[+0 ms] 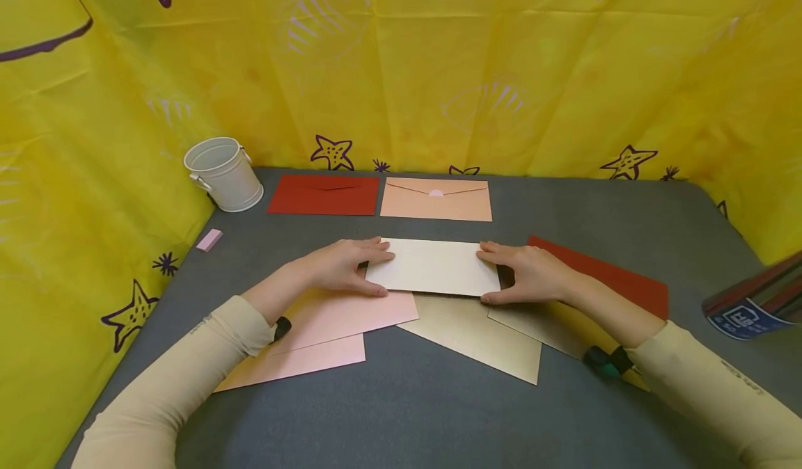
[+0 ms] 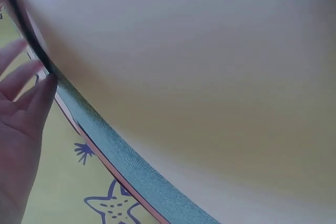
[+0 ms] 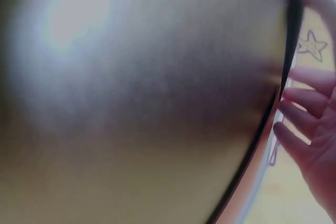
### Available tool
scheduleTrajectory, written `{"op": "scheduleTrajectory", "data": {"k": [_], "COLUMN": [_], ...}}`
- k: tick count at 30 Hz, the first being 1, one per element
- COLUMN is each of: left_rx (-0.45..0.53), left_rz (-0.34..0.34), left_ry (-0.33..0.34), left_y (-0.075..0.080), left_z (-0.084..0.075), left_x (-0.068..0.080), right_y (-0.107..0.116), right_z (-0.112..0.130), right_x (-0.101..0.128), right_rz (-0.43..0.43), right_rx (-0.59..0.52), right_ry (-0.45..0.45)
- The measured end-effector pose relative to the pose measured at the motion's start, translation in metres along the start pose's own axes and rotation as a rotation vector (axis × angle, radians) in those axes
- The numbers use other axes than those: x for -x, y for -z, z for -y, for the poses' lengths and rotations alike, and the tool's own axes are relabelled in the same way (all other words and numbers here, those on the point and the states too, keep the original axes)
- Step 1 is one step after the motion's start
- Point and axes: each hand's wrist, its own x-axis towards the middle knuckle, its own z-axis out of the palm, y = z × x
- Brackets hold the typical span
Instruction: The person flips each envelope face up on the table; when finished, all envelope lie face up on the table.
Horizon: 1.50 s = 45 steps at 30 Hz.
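Observation:
A plain white envelope (image 1: 435, 267) lies between my two hands in the head view, its long sides running left to right. My left hand (image 1: 343, 267) holds its left end, fingers at the far corner and thumb by the near one. At the right end, my right hand (image 1: 529, 272) holds it the same way. Pink envelopes (image 1: 351, 319) lie under and in front of my left hand. Gold envelopes (image 1: 479, 333) fan out below the white one and toward my right forearm. Beyond that forearm lies a red envelope (image 1: 617, 281), partly covered.
Along the back lie another red envelope (image 1: 322, 197) and a peach envelope (image 1: 436, 204) with a round seal. A white bucket (image 1: 227, 177) stands at the back left, near a small pink eraser (image 1: 209, 240). A dark cylindrical container (image 1: 752, 309) is at the right edge.

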Motion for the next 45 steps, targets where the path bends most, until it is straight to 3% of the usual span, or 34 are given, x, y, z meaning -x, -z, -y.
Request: {"op": "scheduleTrajectory", "data": {"k": [3, 8, 11, 15, 24, 29, 35, 40, 45], "left_rx": [0.024, 0.018, 0.04, 0.126, 0.324, 0.357, 0.345, 0.306, 0.313], "left_rz": [-0.061, -0.22, -0.311, -0.399, -0.546, -0.529, -0.412, -0.364, -0.364], "left_ry": [-0.059, -0.195, -0.234, -0.224, -0.118, -0.013, 0.097, 0.126, 0.166], "left_y": [0.001, 0.002, 0.004, 0.006, 0.011, 0.014, 0.015, 0.013, 0.012], "left_z": [0.0, 0.002, 0.003, 0.007, 0.014, 0.016, 0.024, 0.031, 0.029], "left_x": [0.001, 0.001, 0.0, -0.003, -0.016, -0.021, -0.024, -0.029, -0.033], "right_y": [0.001, 0.003, 0.004, 0.007, 0.013, 0.015, 0.013, 0.012, 0.011], "right_z": [-0.002, -0.006, -0.007, -0.009, -0.018, -0.022, -0.029, -0.033, -0.036], "right_x": [0.0, 0.001, 0.0, -0.003, -0.016, -0.025, -0.033, -0.036, -0.035], "right_rz": [-0.051, -0.185, -0.267, -0.365, -0.507, -0.53, -0.405, -0.302, -0.27], "right_rx": [-0.018, -0.072, -0.104, -0.156, -0.32, -0.339, -0.344, -0.287, -0.294], "right_ry": [0.024, 0.119, 0.162, 0.18, 0.14, 0.063, -0.057, -0.143, -0.188]}}
